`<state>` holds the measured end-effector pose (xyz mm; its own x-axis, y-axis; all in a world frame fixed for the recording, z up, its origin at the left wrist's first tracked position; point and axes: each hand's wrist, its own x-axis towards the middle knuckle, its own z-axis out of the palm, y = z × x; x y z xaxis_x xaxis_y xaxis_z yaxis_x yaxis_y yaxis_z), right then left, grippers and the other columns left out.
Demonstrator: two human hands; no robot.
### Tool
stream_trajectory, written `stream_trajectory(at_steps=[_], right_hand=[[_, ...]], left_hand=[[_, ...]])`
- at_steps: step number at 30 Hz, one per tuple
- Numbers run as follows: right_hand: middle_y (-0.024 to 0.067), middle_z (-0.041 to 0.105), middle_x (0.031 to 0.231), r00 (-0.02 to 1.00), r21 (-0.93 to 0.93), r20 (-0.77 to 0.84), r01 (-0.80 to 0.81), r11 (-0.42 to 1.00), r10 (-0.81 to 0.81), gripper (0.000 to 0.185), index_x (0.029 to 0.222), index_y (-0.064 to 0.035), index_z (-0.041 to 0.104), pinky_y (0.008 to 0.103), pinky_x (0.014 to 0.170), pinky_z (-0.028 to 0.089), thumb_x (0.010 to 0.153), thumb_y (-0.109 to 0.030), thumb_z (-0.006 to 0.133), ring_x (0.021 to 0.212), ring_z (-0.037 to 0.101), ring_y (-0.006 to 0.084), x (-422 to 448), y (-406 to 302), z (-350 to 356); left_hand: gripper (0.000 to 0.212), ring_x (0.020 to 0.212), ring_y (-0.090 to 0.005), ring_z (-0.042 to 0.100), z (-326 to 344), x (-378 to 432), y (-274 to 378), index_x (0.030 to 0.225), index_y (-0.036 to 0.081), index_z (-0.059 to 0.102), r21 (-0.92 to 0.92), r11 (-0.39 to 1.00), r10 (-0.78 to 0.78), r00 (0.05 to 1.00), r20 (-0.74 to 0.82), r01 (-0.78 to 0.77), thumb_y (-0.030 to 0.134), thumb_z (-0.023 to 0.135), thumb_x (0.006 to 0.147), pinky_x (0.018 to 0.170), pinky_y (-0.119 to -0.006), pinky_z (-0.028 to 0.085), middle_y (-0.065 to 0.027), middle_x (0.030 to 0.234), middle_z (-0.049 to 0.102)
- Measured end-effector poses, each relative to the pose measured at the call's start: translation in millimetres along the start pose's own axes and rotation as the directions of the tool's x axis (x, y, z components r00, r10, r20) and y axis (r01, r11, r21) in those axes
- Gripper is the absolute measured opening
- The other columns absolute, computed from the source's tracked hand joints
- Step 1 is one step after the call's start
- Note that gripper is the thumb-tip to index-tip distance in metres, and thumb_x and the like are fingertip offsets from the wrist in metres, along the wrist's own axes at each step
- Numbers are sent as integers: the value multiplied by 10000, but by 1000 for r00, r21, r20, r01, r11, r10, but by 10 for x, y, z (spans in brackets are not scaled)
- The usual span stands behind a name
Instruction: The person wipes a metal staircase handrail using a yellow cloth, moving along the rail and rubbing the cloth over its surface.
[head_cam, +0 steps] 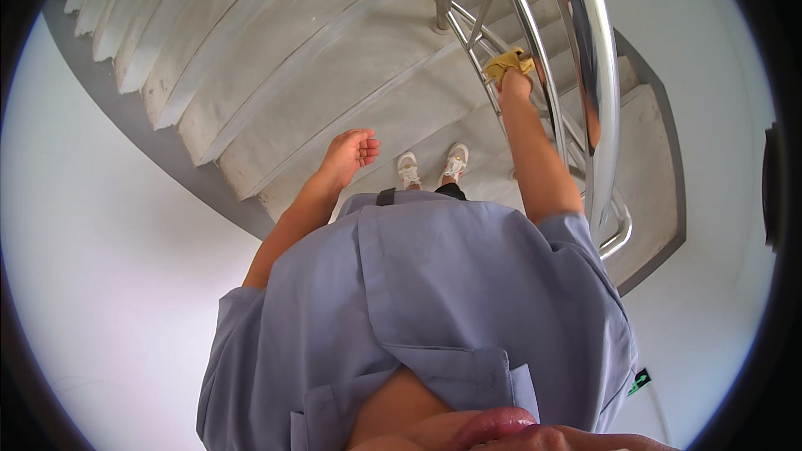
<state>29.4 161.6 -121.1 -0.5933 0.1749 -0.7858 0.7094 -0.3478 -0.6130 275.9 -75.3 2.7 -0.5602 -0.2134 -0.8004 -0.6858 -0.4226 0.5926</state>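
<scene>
My right hand [515, 83] reaches out and grips a yellow cloth [505, 64] at the lower bars of the polished metal railing [529, 19]. Between the cloth and the bars the exact contact is partly hidden by the hand. My left hand [351, 153] hangs in the air over the stairs, its fingers loosely curled, with nothing visible in it. The thick tubular handrail [608, 75] curves past the outer side of my right forearm.
Curved concrete steps [294, 94] fan out ahead and to the left, bordered by a grey skirting band [125, 106] on the white wall [94, 213]. More steps [648, 150] lie beyond the railing. My shoes [408, 168] stand on a tread. A green exit sign [640, 381] is at lower right.
</scene>
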Motion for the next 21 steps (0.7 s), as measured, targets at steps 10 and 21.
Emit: stream_trajectory(at_steps=[10, 21], right_hand=[[43, 511, 781, 882, 335, 187, 357, 872, -433, 128, 909, -99, 471, 276, 424, 355, 785, -66, 481, 592, 481, 139, -1191, -778, 1148], [68, 565, 766, 489, 407, 250, 730, 549, -836, 120, 930, -21, 490, 217, 516, 481, 854, -97, 543, 621, 563, 122, -2588, -1464, -129]], left_hand=[[258, 824, -178, 554, 240, 57, 130, 1028, 32, 531, -77, 996, 40, 998, 45, -37, 208, 441, 862, 735, -307, 456, -88, 905, 583], [197, 720, -162, 556, 45, 141, 78, 922, 60, 566, -200, 970, 131, 991, -38, -136, 218, 500, 825, 654, -304, 462, -61, 824, 587]])
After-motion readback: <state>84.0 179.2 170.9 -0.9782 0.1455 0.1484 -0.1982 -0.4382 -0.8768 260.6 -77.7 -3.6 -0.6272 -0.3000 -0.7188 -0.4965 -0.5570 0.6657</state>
